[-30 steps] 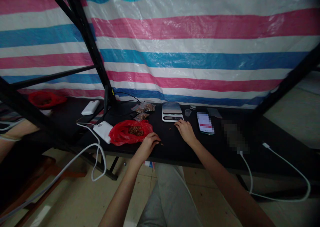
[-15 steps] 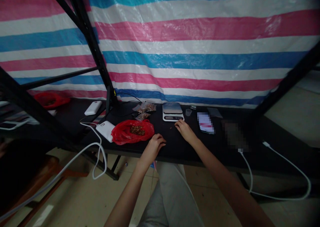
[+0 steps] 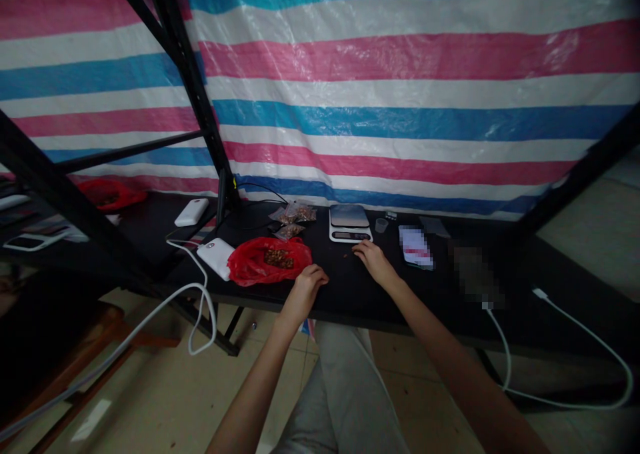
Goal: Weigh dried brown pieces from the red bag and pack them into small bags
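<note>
Striped tarpaulin [image 3: 400,94] hangs behind a black table [image 3: 350,294]. Near its left part lies a red bag [image 3: 255,267] holding brown pieces [image 3: 278,259]; far centre sits a scale [image 3: 349,223]. Left hand [image 3: 307,286], fingers curled, rests just right of the bag; right hand [image 3: 373,261] lies flat, fingers loosely spread, near the scale.

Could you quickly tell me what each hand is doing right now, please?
Left hand: curled beside the red bag; contents cannot be told.
Right hand: open, flat on the table.
</note>
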### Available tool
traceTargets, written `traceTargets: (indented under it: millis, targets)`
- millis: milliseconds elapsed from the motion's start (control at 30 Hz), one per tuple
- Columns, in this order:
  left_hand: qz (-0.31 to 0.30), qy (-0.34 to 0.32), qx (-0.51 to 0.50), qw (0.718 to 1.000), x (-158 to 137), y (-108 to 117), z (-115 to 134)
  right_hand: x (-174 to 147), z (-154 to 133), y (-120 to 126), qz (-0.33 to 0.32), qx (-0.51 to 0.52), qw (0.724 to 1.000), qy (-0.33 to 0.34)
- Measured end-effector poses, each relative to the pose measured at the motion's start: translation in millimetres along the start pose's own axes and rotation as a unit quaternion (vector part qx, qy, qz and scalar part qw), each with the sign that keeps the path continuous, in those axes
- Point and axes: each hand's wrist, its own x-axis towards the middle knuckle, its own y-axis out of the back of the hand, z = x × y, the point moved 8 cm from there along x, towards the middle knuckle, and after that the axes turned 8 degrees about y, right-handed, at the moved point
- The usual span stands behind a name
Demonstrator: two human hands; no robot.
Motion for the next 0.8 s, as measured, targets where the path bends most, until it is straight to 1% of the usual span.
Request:
traceTargets:
  millis: [100, 200, 300, 400, 467, 533, 600, 667, 700, 800]
  targets:
    - [0.03, -0.011, -0.023, 0.999, 1.6, 21.0, 2.3, -0.2, 2.2, 0.6, 0.006, 0.016, 1.0, -0.004]
    - [0.078, -0.016, -0.008, 0.997, 4.9, 49.6, -1.8, -0.5, 1.7, 1.8, 0.013, 0.024, 1.0, -0.003]
    - [0.114, 0.007, 0.049, 0.992, 10.2, 73.6, -20.7, -1.5, 1.8, 1.7, 0.017, 0.034, 0.999, 0.002]
    - [0.129, 0.034, 0.118, 0.984, 13.4, 89.3, -42.5, -2.2, 3.1, 2.5, 0.026, 0.05, 0.998, 0.004]
    - [0.136, 0.04, 0.165, 0.976, 11.7, 96.9, -47.6, -0.4, 1.6, 6.1, 0.046, 0.068, 0.997, 0.002]
    - [0.147, 0.037, 0.207, 0.967, 6.1, 102.4, -41.9, 5.5, -5.9, 11.1, 0.069, 0.086, 0.994, -0.002]
    - [0.16, 0.035, 0.242, 0.956, -2.7, 103.5, -27.6, 16.8, -23.5, 15.2, 0.087, 0.102, 0.991, 0.006]
    - [0.159, 0.032, 0.272, 0.949, -12.9, 95.5, -8.7, 33.3, -52.0, 16.1, 0.094, 0.12, 0.988, 0.033]
    - [0.148, 0.028, 0.283, 0.947, -17.5, 87.2, 0.8, 42.7, -69.5, 14.8, 0.091, 0.129, 0.986, 0.056]
    - [0.069, 0.003, 0.295, 0.953, -28.1, 49.2, 22.9, 70.4, -124.3, 3.9, 0.056, 0.115, 0.983, 0.135]
